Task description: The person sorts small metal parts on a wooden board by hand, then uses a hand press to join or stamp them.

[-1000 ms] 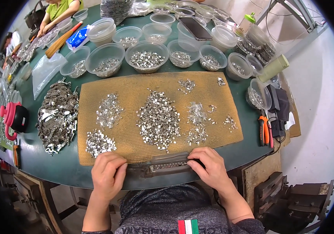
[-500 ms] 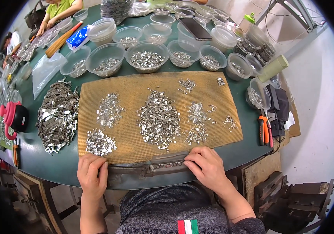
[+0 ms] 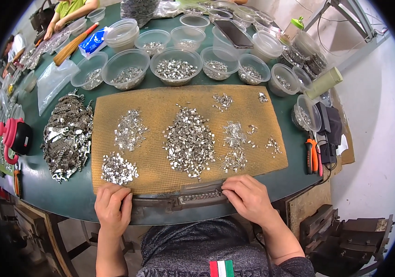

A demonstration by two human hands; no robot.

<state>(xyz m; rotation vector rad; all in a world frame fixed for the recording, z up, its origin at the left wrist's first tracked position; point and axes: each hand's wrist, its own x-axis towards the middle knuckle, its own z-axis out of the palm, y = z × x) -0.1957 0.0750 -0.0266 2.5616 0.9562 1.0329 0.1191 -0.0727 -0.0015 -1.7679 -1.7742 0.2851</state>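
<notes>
A long dark metal jig (image 3: 160, 202) lies along the table's near edge, with a row of small metal links (image 3: 201, 196) in its slot. My left hand (image 3: 113, 207) is closed in a pinch at the jig's left end; what is between its fingertips is hidden. At the right end of the row, my right hand (image 3: 249, 198) pinches too, its fingertips touching the jig and covering anything held. Beyond them, a tan textured mat (image 3: 156, 101) carries a large central pile of small silver metal pieces (image 3: 189, 143), with smaller piles around it.
Left of the mat lies a heap of metal chain strips (image 3: 68, 136), near a pink and black cup (image 3: 16, 138). Clear plastic bowls (image 3: 174, 67) line the far side, with a phone (image 3: 233, 33) on some. Orange-handled pliers (image 3: 314, 154) lie at right. Another person (image 3: 70, 14) works at far left.
Both hands have shifted slightly to the right, still pinched at the jig's ends. The whole view has moved a little; the piles look the same.
</notes>
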